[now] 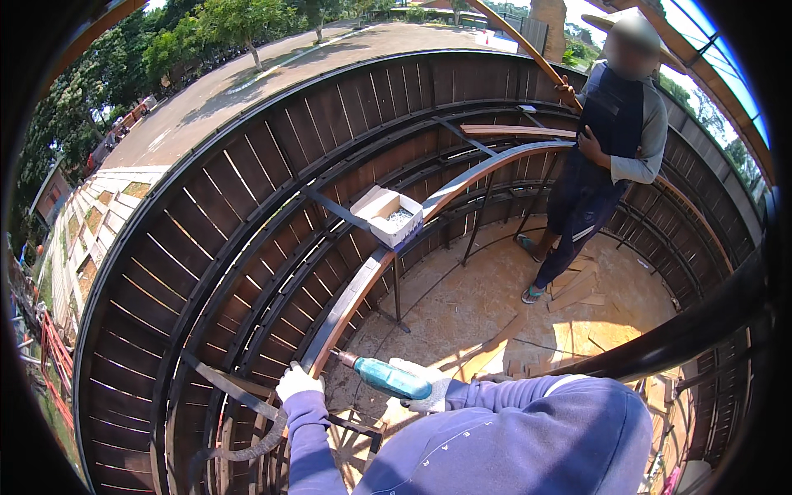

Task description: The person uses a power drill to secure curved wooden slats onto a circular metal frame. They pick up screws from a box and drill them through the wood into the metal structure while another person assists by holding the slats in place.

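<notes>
My right hand [425, 392], in a pale glove, grips a teal power drill [384, 375]. The drill's bit points left, at the inner side of a curved wooden rail [355, 297]; I cannot tell whether the tip touches the wood. My left hand [299, 381], also gloved, is closed over the near part of that rail, just left of the drill's tip. Farther along the rail stands an open white cardboard box [388, 216] with many small metal fasteners, likely screws, inside.
A curved slatted wall [247, 165] with dark metal rails surrounds me. At the right a co-worker [615, 124] stands with one hand on a long brown bar [528, 49]. Wood pieces [575, 289] lie on the floor. A thick dark pole [676, 330] slants in from the right.
</notes>
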A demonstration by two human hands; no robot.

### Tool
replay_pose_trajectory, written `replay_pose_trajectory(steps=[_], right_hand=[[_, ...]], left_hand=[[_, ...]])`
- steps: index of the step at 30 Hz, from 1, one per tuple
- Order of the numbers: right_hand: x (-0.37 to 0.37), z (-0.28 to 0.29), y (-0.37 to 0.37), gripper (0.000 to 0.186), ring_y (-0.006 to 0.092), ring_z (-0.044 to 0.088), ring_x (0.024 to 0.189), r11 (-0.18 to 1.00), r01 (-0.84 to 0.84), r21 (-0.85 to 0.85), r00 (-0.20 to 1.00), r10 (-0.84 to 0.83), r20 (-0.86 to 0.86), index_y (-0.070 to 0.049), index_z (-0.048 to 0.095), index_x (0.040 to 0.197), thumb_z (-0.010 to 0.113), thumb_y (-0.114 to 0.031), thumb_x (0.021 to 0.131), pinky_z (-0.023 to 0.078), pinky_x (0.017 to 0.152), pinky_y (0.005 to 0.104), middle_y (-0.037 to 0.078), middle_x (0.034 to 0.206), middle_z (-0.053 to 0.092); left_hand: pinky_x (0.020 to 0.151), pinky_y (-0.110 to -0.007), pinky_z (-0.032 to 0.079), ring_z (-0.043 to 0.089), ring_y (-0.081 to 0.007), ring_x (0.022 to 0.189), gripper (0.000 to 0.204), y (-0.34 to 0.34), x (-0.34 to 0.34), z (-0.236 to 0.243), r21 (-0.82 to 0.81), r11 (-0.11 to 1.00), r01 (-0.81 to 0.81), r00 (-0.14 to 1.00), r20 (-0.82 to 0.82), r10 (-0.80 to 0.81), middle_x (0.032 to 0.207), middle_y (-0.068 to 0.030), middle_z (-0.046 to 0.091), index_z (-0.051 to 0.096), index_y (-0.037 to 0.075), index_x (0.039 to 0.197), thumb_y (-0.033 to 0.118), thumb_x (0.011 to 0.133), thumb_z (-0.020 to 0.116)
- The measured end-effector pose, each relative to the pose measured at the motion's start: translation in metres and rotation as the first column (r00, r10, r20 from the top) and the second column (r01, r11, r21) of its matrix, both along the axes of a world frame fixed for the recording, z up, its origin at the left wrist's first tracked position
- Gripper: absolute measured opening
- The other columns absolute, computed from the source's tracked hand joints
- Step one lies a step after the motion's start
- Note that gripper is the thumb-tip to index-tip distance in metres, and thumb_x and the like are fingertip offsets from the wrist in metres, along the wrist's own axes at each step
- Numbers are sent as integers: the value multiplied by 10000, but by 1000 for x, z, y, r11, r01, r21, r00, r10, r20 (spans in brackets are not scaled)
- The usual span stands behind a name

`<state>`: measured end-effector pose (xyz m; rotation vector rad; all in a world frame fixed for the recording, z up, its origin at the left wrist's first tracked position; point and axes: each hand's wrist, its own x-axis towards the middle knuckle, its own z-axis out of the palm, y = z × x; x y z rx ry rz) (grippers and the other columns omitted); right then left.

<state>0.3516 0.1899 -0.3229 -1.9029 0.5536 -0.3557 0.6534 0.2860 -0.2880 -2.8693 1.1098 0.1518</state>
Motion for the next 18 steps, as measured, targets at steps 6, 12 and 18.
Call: replay_pose_trajectory(steps=[6,12,18], right_hand=[[3,-7,-3,851,278,466,1388,994,-36,-108,999,31,-44,-43,339,1538,774,-117,810,400,1136,365,175,1487,492],[10,-114,-22,872,276,600,1211,973,-139,187,986,119,113,-99,302,1571,757,-225,838,484,995,358,143,1404,577],[16,-145,-27,915,333,638,1121,954,-116,277,992,125,-14,-177,294,1585,750,-313,803,500,951,400,159,1324,616]], left_hand=[[876,-435,534,681,-305,1042,760,1,-1,-1,12,1000,-9,1000,1,9,1150,-149,683,567,43,1340,443,738,801],[878,-433,540,682,-308,1038,741,3,2,-6,-12,1000,-9,999,43,9,1151,-159,685,585,36,1306,428,719,811],[912,-448,545,687,-321,1038,740,-3,2,-6,-52,999,-1,1000,-26,0,1143,-165,690,588,26,1300,408,711,823]])
